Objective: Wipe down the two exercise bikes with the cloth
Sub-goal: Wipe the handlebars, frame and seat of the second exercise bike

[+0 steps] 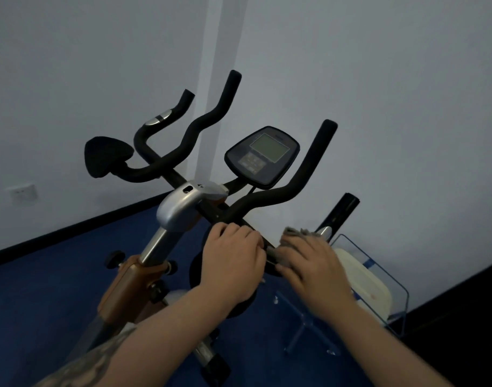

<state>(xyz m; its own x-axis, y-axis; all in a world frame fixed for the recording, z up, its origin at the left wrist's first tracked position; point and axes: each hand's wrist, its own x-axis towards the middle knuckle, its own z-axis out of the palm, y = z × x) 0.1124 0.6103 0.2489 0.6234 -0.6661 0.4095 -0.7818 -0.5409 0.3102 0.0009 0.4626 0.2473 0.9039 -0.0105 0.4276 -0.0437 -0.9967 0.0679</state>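
A: Item one, the exercise bike (183, 208). What is recorded?

B: Black handlebar (281, 196), silver stem cover, console (263, 157) with grey screen, bronze-coloured frame lower left. It is stood on a blue floor (43, 289) near a white wall (379, 93). Only one bike is shown in full; a black seat-like pad (107, 157) at the left cannot be assigned with certainty.

A: Item two, the cloth?

B: A grey cloth (295, 236) is bunched on the near right end of the handlebar, pressed beneath the right hand (311, 263).

A: State of the hands?

B: The right hand is laid over the cloth with fingers curled around it and the bar. The left hand (233, 258) is curled over the bar just beside it, apparently to steady the frame; whether the bar is fully gripped cannot be told.

A: Other entries?

B: A clear acrylic rack (379, 275) holding a pale container, at the right.

A: Progress?

B: The handlebar is judged to be under wiping. No wet or cleaned areas can be made out, so what is finished cannot be confirmed. The console, stem, frame and seat are presumed outstanding, and the second bike entirely so.
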